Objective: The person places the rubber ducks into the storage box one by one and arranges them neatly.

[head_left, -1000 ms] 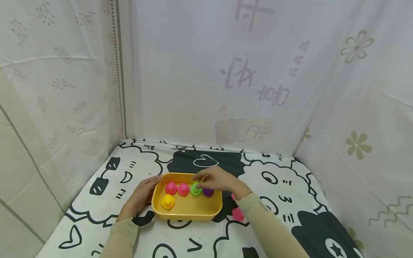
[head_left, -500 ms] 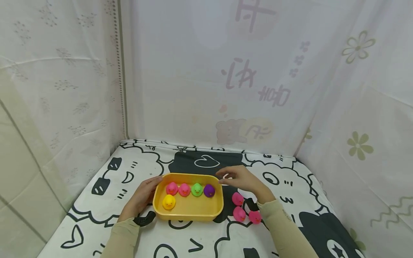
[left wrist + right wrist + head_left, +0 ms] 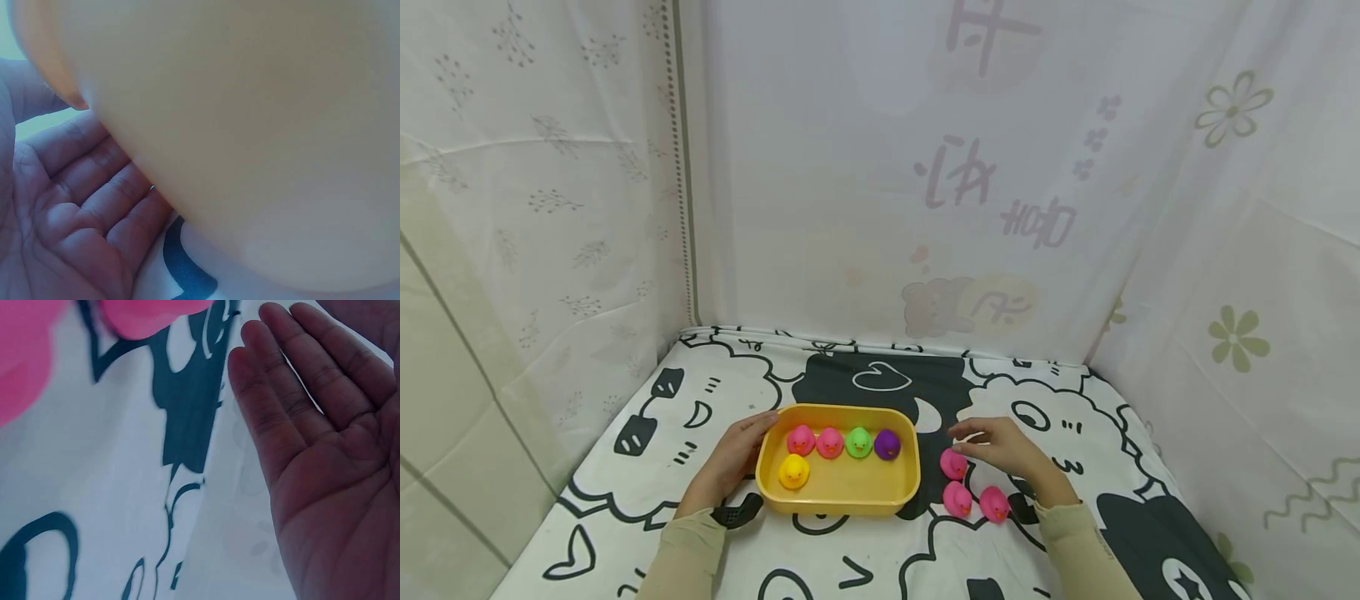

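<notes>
A yellow tray [image 3: 835, 492] holds several small rubber ducks: two pink ones [image 3: 801, 440], a green duck [image 3: 859, 442] and a purple duck [image 3: 887, 445] in a row, with a yellow duck [image 3: 793, 472] in front. My left hand [image 3: 730, 462] rests against the tray's left side; its fingers [image 3: 125, 194] touch the wall, and their tips are hidden in the left wrist view. To the right, my right hand [image 3: 1003, 447] hovers with nothing held, fingers extended, just above the rear pink duck [image 3: 953, 464]. Two more pink ducks [image 3: 995, 504] lie nearer the front.
A white cloth with black cartoon drawings [image 3: 850, 575] covers the surface. Pale patterned curtains [image 3: 820, 208] hang at the back and on both sides. A black band [image 3: 737, 512] sits on the left wrist.
From above the green and purple ducks, my right hand has moved right and nearer to the loose pink ducks, uncovering the purple duck. The left hand has stayed at the tray.
</notes>
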The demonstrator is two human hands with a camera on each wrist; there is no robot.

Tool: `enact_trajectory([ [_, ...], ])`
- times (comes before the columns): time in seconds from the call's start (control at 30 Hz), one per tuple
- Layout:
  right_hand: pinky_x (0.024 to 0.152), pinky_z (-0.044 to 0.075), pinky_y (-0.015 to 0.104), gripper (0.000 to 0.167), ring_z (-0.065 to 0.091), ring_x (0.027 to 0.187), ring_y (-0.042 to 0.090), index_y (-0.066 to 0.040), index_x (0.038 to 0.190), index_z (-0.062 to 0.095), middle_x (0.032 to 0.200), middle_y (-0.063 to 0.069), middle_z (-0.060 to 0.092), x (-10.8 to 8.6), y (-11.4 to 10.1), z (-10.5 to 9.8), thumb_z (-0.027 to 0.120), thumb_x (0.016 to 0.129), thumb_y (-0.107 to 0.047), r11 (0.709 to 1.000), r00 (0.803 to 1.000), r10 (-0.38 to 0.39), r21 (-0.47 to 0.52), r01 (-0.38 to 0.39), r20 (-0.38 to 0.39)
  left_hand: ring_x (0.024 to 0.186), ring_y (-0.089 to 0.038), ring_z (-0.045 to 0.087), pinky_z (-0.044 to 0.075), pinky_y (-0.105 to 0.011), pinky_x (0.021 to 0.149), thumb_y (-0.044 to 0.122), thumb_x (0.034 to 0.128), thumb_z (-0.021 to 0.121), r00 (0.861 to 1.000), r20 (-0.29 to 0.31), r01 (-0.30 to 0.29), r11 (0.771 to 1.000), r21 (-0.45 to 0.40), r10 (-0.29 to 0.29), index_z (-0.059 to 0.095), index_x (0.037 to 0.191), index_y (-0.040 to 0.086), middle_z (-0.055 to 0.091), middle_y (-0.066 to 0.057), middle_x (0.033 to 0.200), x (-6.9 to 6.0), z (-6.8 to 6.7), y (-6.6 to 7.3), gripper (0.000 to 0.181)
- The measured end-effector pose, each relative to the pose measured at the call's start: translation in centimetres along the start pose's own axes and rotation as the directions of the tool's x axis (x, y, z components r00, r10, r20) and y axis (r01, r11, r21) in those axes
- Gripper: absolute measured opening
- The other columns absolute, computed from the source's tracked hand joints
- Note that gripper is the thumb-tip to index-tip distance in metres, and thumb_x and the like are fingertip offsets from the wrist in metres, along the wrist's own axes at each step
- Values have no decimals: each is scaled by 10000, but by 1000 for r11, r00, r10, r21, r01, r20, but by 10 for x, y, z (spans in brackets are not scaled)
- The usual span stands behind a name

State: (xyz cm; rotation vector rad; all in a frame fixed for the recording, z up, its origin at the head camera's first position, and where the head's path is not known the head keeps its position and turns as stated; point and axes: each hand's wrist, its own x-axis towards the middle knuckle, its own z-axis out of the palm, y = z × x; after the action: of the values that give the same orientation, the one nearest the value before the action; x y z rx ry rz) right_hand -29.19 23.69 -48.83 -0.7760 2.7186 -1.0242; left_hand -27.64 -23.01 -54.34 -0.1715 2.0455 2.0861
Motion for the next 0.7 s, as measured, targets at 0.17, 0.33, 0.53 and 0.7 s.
enact_trajectory([
  [0.17,921,567,359,298,659,1063,170,-145,1205,726,1138,-45,718,-7,9,6,715,947,-294,999,1000,25,24,-25,-3,1158,-270,636,557,-348,932,539,977,580,1000,-5,-4,1000,2,4,461,1497,46,484,-189,1498,-2,0,1,726],
  [0.33,906,576,386,241,664,1059,193,-221,1163,744,1105,-64,721,-11,18,14,729,937,-301,998,999,39,43,-39,6,1146,-260,643,559,-350,930,571,953,598,1000,-7,4,1000,-3,-4,471,1494,67,495,-175,1491,-1,0,1,750],
  [0.53,889,583,371,246,670,1059,219,-254,1152,748,1107,-61,713,-14,24,20,744,920,-338,995,998,63,72,-65,22,1158,-265,634,552,-362,946,575,953,594,1000,-6,1,1000,-1,-1,477,1490,69,507,-169,1482,1,0,0,747],
  [0.7,888,584,375,280,665,1108,302,-199,1189,736,1183,22,702,-16,26,22,750,916,-259,985,996,71,153,-78,52,1162,-267,631,553,-354,943,547,973,580,1000,-7,2,1000,3,-2,473,1492,63,502,-176,1484,-1,1,0,718],
])
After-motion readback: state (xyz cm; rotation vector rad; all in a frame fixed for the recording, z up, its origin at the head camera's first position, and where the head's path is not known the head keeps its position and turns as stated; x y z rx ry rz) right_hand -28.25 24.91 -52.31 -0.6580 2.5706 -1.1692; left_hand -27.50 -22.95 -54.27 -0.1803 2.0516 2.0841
